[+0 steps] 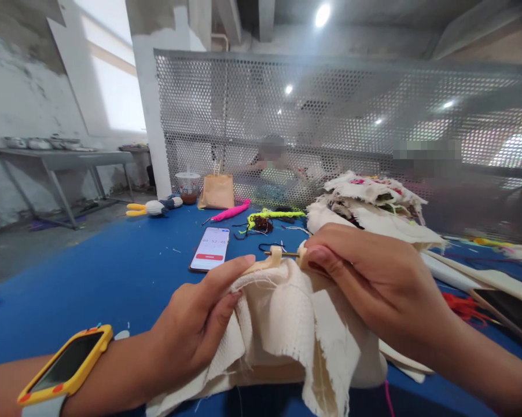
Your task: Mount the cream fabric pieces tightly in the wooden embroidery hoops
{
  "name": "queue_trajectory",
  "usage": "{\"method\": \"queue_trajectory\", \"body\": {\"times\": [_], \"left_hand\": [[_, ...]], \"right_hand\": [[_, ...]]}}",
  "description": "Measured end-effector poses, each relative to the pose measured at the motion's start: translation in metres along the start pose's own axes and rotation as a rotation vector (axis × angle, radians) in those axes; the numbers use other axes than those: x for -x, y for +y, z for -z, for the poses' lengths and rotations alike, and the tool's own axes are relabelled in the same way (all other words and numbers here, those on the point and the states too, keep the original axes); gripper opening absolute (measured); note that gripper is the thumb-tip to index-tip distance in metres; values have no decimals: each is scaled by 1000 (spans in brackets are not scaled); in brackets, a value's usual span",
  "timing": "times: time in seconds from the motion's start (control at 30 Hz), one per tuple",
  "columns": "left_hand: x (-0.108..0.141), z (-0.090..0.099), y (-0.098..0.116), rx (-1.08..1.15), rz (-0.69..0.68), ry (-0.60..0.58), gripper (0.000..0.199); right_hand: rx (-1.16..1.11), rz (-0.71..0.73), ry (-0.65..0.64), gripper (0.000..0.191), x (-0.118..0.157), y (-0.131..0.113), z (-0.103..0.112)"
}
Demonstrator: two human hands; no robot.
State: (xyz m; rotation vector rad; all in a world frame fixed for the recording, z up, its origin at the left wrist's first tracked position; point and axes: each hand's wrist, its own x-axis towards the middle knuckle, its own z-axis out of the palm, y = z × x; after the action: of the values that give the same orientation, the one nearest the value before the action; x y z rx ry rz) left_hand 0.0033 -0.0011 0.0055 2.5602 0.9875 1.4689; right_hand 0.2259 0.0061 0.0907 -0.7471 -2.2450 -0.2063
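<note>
My left grip (195, 315) pinches shut on a pale, rigid-looking hoop (263, 265) draped with cream, coarsely woven, fray-edged cloth (289, 315), over the blue tabletop (109, 258); my right grip (374, 278) closes about the right end of its thin brass-coloured screw (292, 255); the cloth should handle light, limp, prone to unravelling; the hoop stiffer, best held by its rim.

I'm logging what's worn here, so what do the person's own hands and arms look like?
The left hand and right hand are ungloved; no sleeves show. A yellow watch with red-orange spots, dark screen and pale strap circles the left wrist.
</note>
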Motion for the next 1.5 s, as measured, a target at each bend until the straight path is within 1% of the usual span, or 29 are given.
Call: {"method": "queue_trajectory", "body": {"times": [0.1,0.17,0.23,0.33,0.37,0.43,0.5,0.57,0.63,0.73,0.83,0.9,0.97,1.07,1.13,1.2,1.27,1.3,1.4,1.5], "left_hand": [[-2,2,0,-15,-33,-21,49],[-2,3,0,-29,-31,-40,50],[-1,3,1,-44,-18,-46,49],[-2,3,2,-47,-9,-32,47],[-2,3,3,-45,0,-36,47],[-3,3,3,-42,24,-56,45],[-3,4,4,-37,38,-73,45],[-3,4,4,-33,27,-78,46],[-3,4,4,-31,15,-77,48],[-3,4,4,-34,11,-72,48],[-3,4,4,-42,12,-70,46],[-3,4,4,-39,16,-74,44],[-4,4,4,-33,25,-78,43],[-4,4,4,-32,54,-90,42],[-3,4,4,-33,60,-91,41],[-1,4,4,-48,65,-84,40],[0,5,4,-58,32,-74,41],[0,5,3,-57,9,-73,43],[-1,6,3,-36,-50,-77,50],[-3,6,4,-30,-58,-90,54]], "right_hand": [[-90,-72,-60,22,-2,0,9],[-100,-90,-68,17,-2,0,10],[-55,-59,-42,17,0,2,7],[36,15,9,25,1,5,-2],[45,19,8,28,1,6,-4],[3,-29,-38,30,0,7,-4],[-92,-102,-94,27,-2,7,0],[-166,-142,-107,22,-2,7,4],[-172,-133,-84,20,-1,7,5],[-107,-69,-56,24,0,8,1],[-90,-15,-43,27,0,9,-2],[-109,-41,-52,24,-1,8,0],[-128,-97,-62,18,-1,8,3],[-107,-125,-38,15,0,7,5],[-64,-85,-17,19,1,8,3],[-45,-45,-4,30,0,9,1],[-73,-31,-10,38,-1,10,2],[-98,-36,-23,39,-2,10,3],[-144,-36,-53,32,-3,7,11],[-76,-33,-47,25,-2,4,14]]}}
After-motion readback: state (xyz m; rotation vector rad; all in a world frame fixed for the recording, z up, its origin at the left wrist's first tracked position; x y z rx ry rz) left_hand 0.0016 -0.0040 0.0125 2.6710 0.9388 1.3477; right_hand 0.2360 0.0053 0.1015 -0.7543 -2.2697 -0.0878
